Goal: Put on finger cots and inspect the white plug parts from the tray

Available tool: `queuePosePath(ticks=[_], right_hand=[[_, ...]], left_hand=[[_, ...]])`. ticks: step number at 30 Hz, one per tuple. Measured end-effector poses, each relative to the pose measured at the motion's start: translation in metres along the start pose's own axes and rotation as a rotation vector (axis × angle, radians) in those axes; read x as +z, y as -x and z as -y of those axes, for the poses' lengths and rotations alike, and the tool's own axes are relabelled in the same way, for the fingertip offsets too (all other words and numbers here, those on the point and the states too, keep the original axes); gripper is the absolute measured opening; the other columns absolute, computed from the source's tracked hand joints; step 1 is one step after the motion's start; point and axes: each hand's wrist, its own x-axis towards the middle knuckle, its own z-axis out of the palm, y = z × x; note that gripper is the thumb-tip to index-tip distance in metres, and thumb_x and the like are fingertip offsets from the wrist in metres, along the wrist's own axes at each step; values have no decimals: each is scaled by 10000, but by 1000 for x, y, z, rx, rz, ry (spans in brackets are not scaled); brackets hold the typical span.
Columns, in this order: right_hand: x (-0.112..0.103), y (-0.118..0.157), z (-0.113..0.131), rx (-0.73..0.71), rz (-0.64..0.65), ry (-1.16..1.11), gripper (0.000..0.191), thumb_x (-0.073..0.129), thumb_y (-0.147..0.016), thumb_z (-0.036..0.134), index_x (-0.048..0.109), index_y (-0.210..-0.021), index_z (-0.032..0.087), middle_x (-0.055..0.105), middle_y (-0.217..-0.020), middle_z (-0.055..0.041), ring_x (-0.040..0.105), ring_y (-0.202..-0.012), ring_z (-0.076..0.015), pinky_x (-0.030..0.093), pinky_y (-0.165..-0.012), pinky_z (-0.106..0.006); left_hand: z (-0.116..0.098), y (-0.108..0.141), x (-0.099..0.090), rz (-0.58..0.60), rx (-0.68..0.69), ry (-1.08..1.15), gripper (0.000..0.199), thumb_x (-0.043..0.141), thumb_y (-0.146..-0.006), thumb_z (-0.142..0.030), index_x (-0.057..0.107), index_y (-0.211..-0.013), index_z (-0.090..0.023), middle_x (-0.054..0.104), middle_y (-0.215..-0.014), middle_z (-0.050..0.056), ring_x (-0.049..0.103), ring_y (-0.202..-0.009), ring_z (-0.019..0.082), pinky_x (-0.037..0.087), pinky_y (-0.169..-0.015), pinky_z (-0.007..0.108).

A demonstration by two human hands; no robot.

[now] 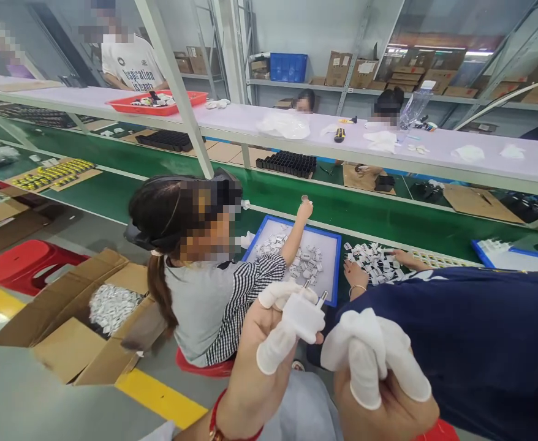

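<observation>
My left hand (269,343) grips a white two-pin plug charger (303,315) by its sides, its two round metal pins pointing up and away. White finger cots cover the thumb and a finger of that hand. To its right, my right hand (379,373) is closed, also wearing white finger cots. Its fingertips pinch what looks like a folded white cloth (374,334); the fingers partly hide it. The hands are apart from each other, held up in front of the bench.
A co-worker on the left reaches over a blue-rimmed tray (336,269) of white chargers. Another, in dark blue (434,331), sits close on the right by a charger pile (374,260). An open carton (67,306) and a red stool (30,266) stand on the floor.
</observation>
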Motion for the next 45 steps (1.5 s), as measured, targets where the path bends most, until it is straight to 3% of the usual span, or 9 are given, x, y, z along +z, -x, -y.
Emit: queuePosePath(ticks=[5, 11, 17, 32, 37, 40, 42, 44, 45], right_hand=[[-5, 3, 1, -15, 128, -78, 25, 677, -853, 203, 688, -830, 204, 708, -808, 14, 680, -674, -100, 574, -616, -174], [-5, -15, 2, -129, 301, 54, 146, 625, -880, 158, 690, -974, 248, 729, -851, 35, 696, -749, -69, 554, -718, -89], [-5, -29, 10, -121, 444, 25, 116, 594, -903, 179, 653, -987, 234, 716, -829, 32, 694, -736, -58, 541, -722, -59], [4, -39, 11, -118, 428, 15, 124, 557, -937, 240, 645, -851, 232, 694, -739, 73, 663, -646, -3, 491, -691, 12], [3, -22, 14, -114, 379, 24, 91, 643, -862, 187, 675, -911, 257, 725, -811, 53, 693, -696, -74, 566, -659, -95], [2, -33, -31, -82, 341, 57, 53, 672, -827, 281, 715, -818, 253, 708, -759, -9, 700, -676, -182, 590, -532, -247], [-1, -65, -91, -26, 322, 77, 171, 616, -851, 305, 723, -737, 236, 688, -743, -44, 704, -707, -234, 580, -510, -319], [-8, -109, -163, 102, 462, 17, 160, 666, -799, 329, 723, -673, 248, 690, -761, -32, 692, -691, -232, 580, -542, -354], [-13, -130, -197, 137, 467, 15, 128, 691, -770, 316, 720, -666, 247, 708, -841, -34, 693, -718, -234, 593, -607, -385]], left_hand=[[6, -3, -3, 86, -36, 8, 273, 868, -657, -381, 758, -866, -243, 718, -759, 5, 648, -663, 72, 546, -655, 100], [6, -10, -13, 108, 141, -190, 237, 869, -653, -216, 769, -858, -280, 753, -780, -4, 678, -687, 85, 564, -702, 124], [-4, -12, -15, 53, 160, -298, 355, 907, -560, -148, 778, -856, -294, 754, -787, -8, 699, -710, 121, 572, -725, 144], [-12, -7, -20, 39, 300, -543, 310, 887, -600, -191, 771, -878, -263, 687, -756, 27, 658, -681, 128, 563, -672, 170], [-17, -8, -18, 93, 328, -625, 280, 893, -604, -261, 775, -855, -223, 678, -718, 50, 637, -643, 150, 566, -633, 203], [-17, -8, -17, 53, 303, -550, 283, 891, -599, -235, 778, -858, -253, 686, -720, 38, 644, -639, 141, 561, -630, 189], [-16, -7, -18, 82, 278, -519, 311, 896, -589, -215, 780, -872, -274, 692, -737, 32, 645, -629, 134, 560, -624, 187], [-15, -4, -19, 122, 262, -515, 350, 907, -571, -203, 782, -888, -283, 681, -713, 21, 634, -613, 125, 555, -618, 184], [-14, -2, -19, 134, 244, -497, 355, 909, -571, -208, 781, -894, -283, 678, -703, 19, 634, -616, 124, 555, -621, 184]])
